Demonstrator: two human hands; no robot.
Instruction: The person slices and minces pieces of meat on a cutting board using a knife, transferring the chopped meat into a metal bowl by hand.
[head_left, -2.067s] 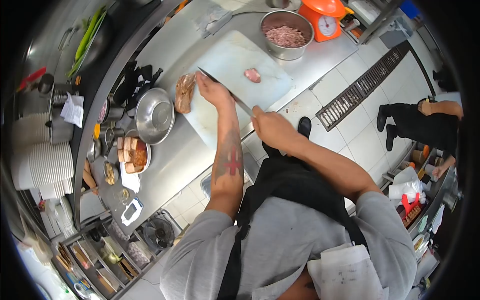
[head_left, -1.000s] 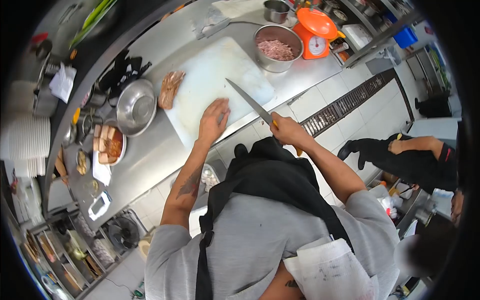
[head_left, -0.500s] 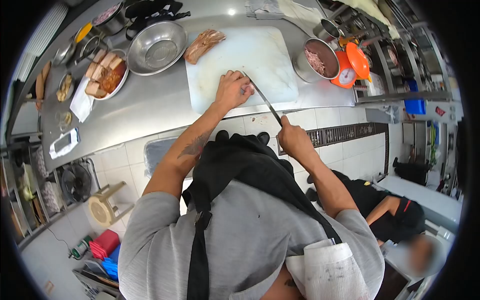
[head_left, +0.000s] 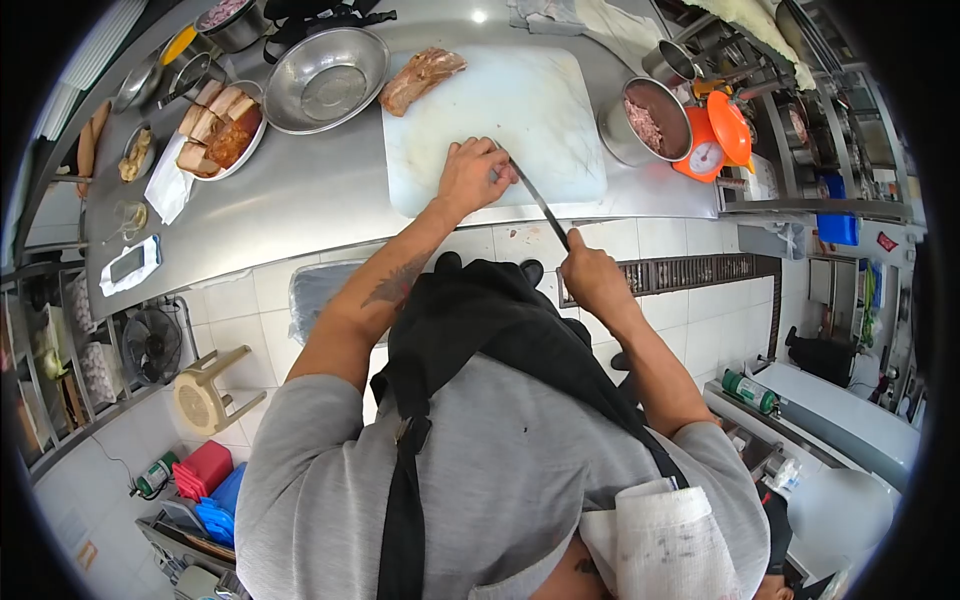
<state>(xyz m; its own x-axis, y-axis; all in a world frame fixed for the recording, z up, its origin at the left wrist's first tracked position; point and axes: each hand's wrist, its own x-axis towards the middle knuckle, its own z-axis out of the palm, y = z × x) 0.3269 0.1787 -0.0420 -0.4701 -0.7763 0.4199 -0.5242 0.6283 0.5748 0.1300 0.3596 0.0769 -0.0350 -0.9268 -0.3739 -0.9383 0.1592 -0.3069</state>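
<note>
My right hand grips the handle of a long knife. Its blade slants up and left over the front of the white cutting board, its tip close to my left fingers. On that board rests my left hand, fingers curled down; what lies under them is mostly hidden, perhaps a small bit of meat. A large piece of raw meat lies at the board's back left corner, apart from both hands.
Left of the board are a metal strainer bowl and a plate of pork pieces. On the right stand a pot of cut meat and an orange scale. A phone-like device lies at the counter's left end.
The knife and both hands keep nearly the same pose on the board. The view has shifted slightly. A co-worker at the lower right has moved mostly out of sight.
</note>
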